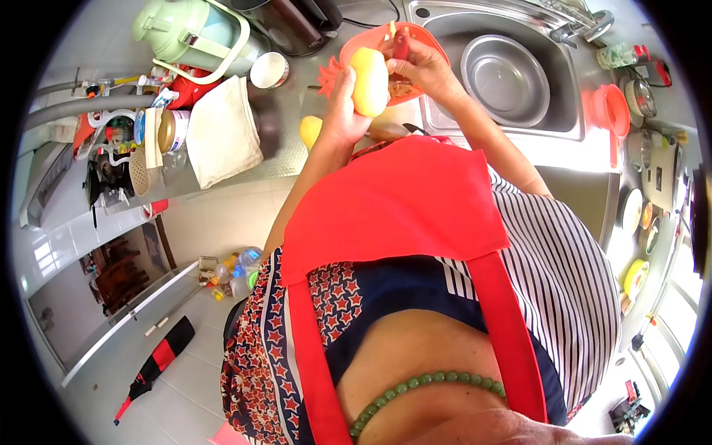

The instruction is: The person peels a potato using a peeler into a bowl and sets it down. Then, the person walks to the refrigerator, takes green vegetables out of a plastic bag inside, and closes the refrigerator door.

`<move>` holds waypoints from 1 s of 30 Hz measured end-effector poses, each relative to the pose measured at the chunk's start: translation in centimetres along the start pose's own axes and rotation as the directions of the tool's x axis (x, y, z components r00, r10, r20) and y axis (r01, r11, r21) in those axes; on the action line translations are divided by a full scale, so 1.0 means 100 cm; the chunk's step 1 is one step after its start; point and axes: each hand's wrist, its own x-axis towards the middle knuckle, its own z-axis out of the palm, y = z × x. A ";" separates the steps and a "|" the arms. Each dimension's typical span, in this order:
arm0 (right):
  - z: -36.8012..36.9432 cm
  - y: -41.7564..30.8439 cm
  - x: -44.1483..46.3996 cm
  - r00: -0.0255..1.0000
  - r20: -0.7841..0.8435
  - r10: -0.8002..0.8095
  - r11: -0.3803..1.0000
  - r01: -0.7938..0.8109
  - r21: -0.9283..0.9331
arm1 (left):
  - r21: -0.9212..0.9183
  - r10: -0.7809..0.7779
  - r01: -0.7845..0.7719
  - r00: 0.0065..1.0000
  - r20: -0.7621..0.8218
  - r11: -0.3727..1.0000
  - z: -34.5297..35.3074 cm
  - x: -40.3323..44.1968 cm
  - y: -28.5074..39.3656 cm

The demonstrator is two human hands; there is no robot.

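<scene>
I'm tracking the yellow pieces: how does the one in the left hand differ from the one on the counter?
The held piece is in the left hand; the other piece rests on the counter. The held piece shows almost whole; the forearm partly hides the other piece. Both look yellow.

a kitchen: a steel sink (565, 85) with a basin (504, 80) and tap (586, 28) at the far right, a green flask (196, 37) far left on the worktop (288, 137), a red apron (393, 208) worn nearby.
</scene>
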 end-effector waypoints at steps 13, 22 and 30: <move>0.016 -0.014 -0.012 0.998 -0.034 -0.052 0.835 0.025 -0.549 | 0.279 0.017 -0.030 0.999 0.049 0.960 0.022 -0.006 -0.005; -0.019 -0.042 0.015 0.933 -0.361 0.002 1.000 -0.009 -0.017 | 0.709 0.202 -0.053 0.971 -0.128 0.703 0.031 -0.016 -0.004; -0.001 -0.022 0.017 0.946 -0.181 0.268 0.936 -0.212 0.281 | 0.679 0.089 0.018 0.988 -0.123 0.734 0.039 -0.018 -0.001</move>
